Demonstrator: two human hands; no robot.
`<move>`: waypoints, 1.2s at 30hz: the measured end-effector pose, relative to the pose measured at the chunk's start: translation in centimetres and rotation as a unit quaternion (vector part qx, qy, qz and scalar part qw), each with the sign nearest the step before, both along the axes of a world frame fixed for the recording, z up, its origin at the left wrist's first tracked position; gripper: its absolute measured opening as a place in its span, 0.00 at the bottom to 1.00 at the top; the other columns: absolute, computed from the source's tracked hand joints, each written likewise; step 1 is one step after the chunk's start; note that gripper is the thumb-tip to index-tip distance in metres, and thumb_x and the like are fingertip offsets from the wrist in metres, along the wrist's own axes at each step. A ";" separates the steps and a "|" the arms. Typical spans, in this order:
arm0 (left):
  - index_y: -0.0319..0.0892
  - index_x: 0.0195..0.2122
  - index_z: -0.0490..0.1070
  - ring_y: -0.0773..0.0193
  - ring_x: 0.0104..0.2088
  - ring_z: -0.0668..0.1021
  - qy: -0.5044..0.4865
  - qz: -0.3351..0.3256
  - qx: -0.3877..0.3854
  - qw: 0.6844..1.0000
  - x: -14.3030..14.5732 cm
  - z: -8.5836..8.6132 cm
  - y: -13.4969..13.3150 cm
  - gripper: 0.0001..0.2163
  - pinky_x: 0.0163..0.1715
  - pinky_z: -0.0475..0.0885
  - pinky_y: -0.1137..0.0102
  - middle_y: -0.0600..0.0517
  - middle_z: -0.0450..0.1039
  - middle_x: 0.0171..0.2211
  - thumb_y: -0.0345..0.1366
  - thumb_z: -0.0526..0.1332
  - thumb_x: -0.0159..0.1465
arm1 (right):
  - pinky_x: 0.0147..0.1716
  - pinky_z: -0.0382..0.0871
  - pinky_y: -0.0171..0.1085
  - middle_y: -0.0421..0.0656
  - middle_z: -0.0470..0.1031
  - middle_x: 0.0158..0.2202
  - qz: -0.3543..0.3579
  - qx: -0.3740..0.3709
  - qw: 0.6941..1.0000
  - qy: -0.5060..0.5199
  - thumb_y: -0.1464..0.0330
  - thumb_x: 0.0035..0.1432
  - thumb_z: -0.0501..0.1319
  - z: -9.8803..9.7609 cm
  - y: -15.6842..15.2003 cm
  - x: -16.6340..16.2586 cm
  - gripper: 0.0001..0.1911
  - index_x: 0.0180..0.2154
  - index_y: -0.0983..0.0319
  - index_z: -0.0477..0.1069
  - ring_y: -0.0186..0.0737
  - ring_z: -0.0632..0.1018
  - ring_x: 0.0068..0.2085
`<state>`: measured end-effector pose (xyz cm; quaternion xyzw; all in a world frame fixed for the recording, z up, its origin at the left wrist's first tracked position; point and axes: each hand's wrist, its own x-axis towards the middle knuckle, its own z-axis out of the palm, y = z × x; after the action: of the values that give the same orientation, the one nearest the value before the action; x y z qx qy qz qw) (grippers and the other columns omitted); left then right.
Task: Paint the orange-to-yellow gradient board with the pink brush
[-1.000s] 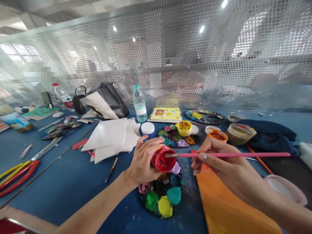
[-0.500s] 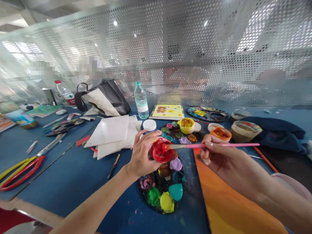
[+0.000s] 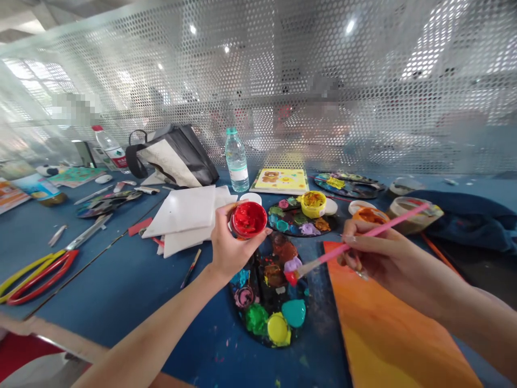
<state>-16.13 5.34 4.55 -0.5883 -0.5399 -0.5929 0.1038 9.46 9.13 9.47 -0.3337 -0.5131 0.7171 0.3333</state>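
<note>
Left hand point(image 3: 231, 242): curled around red paint jar point(image 3: 249, 218), tilted near the palette point(image 3: 264, 296); slackening could spill it.
Lilac paint point(image 3: 292, 264): beside red-loaded bristles point(image 3: 295, 275); mixing could muddy it.
Right hand point(image 3: 390, 256): pinching pink brush point(image 3: 334, 251) near orange painting point(image 3: 388, 328); drips could spot it.

The red paint jar point(image 3: 249, 219) in the left hand point(image 3: 226, 245) hides part of a white lid point(image 3: 251, 198). The bottom edge cuts off the orange canvas point(image 3: 383, 323). The view through the perforated screen point(image 3: 250, 75) is blurred.
</note>
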 end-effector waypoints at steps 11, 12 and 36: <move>0.44 0.48 0.62 0.59 0.44 0.78 0.006 -0.002 0.008 1.000 0.1 -0.1 0.0 0.29 0.43 0.76 0.62 0.49 0.73 0.44 0.43 0.73 0.48 | 0.21 0.63 0.33 0.38 0.71 0.18 0.049 0.070 0.992 -0.098 0.62 0.45 0.70 -1.6 1.5 0.0 0.15 0.24 0.61 0.65 0.33 0.71 0.21; 0.44 0.48 0.62 0.58 0.44 0.78 0.008 -0.001 0.007 1.000 0.0 -0.1 0.1 0.30 0.44 0.76 0.62 0.48 0.73 0.45 0.44 0.73 0.48 | 0.21 0.63 0.33 0.38 0.71 0.18 0.052 0.073 0.991 -0.104 0.62 0.45 0.70 -1.6 1.5 -0.1 0.15 0.25 0.61 0.65 0.33 0.71 0.21; 0.45 0.48 0.62 0.57 0.46 0.76 0.017 0.025 0.021 0.999 -0.6 -0.3 0.1 0.29 0.45 0.74 0.60 0.48 0.72 0.45 0.46 0.72 0.49 | 0.32 0.68 0.37 0.43 0.78 0.30 0.211 0.071 0.972 -0.073 0.54 0.60 0.59 -3.9 -2.1 -5.2 0.17 0.33 0.61 0.62 0.35 0.77 0.29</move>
<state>-16.70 5.47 4.29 -0.5826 -0.5399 -0.5911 0.1405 4.30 7.02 5.55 -0.2447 -0.6445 0.7066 0.1594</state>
